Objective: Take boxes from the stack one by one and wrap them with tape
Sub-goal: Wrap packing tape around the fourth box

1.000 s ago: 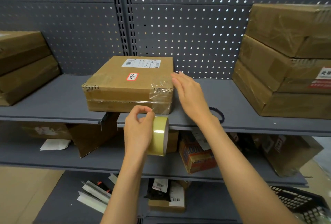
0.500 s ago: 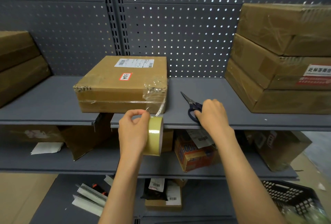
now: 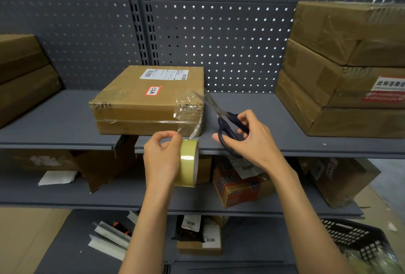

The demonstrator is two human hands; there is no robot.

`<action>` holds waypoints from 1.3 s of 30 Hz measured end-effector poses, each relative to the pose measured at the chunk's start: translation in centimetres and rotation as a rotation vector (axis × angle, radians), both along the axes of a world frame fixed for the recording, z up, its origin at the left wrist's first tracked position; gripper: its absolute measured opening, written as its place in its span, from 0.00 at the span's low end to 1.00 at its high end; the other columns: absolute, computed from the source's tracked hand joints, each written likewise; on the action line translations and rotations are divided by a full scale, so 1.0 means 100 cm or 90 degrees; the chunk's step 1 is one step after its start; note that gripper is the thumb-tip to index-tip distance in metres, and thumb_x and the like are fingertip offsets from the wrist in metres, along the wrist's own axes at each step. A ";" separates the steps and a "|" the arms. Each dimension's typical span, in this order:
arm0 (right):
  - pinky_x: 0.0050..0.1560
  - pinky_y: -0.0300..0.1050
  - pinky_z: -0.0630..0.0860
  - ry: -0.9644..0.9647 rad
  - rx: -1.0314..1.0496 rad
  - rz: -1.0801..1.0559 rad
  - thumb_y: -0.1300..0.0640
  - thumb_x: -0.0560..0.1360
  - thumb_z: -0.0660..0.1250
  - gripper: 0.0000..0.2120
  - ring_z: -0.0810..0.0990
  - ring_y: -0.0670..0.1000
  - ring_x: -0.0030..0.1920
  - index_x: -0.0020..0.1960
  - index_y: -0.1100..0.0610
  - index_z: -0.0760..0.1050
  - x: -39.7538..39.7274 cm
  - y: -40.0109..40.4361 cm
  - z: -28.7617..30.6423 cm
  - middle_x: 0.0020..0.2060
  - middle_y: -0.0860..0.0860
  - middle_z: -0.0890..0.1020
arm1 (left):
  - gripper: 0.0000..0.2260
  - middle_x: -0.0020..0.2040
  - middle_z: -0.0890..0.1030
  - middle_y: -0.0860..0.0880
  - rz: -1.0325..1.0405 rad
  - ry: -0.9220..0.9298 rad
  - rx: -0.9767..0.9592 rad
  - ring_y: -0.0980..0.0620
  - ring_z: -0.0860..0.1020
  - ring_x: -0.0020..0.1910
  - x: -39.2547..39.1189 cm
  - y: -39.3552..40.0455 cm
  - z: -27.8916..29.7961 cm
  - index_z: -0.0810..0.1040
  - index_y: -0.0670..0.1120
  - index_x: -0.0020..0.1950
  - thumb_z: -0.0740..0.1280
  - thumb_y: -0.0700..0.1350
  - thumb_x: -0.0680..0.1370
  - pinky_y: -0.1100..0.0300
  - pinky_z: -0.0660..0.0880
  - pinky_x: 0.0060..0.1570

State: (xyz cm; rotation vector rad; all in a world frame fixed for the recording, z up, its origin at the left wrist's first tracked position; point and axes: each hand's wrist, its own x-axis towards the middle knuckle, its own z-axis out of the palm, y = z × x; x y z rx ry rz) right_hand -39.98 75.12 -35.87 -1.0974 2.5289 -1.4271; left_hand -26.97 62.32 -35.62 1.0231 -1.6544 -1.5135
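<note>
Two hands grip: left hand (image 3: pixel 162 159) tape roll (image 3: pixel 189 163), right hand (image 3: pixel 252 140) half-hidden scissors (image 3: pixel 228 124).

Two bare forearms and hands, no clothing in view.
Left hand (image 3: pixel 163 159) and right hand (image 3: pixel 254 140) both ungloved; no rings, watch, bracelet or bands seen on fingers or wrists. Forearms uncovered right down to the bottom edge of the frame, no sleeve edge showing. Nails short, plain, no polish visible. No marks, tattoos or plasters seen. Rest of the person out of view.
</note>
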 end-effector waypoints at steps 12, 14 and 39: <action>0.34 0.34 0.74 -0.091 0.105 0.083 0.31 0.55 0.72 0.29 0.78 0.42 0.36 0.46 0.50 0.72 0.008 0.050 0.006 0.37 0.47 0.81 | 0.07 0.33 0.73 0.53 0.019 0.009 0.005 0.59 0.70 0.33 0.000 0.003 -0.001 0.80 0.45 0.54 0.66 0.43 0.78 0.64 0.66 0.34; 0.33 0.33 0.73 -0.094 0.128 0.098 0.31 0.55 0.71 0.29 0.77 0.40 0.34 0.46 0.50 0.73 0.009 0.050 0.005 0.36 0.48 0.80 | 0.08 0.33 0.72 0.54 0.020 0.011 0.005 0.59 0.70 0.33 0.000 0.003 -0.002 0.80 0.45 0.55 0.66 0.43 0.78 0.64 0.66 0.34; 0.36 0.39 0.69 -0.110 0.133 0.188 0.47 0.65 0.78 0.14 0.74 0.43 0.33 0.43 0.55 0.82 -0.004 0.019 0.007 0.35 0.56 0.82 | 0.07 0.36 0.73 0.55 0.006 0.022 -0.004 0.66 0.74 0.32 0.000 -0.003 -0.005 0.81 0.43 0.52 0.66 0.43 0.78 0.72 0.69 0.32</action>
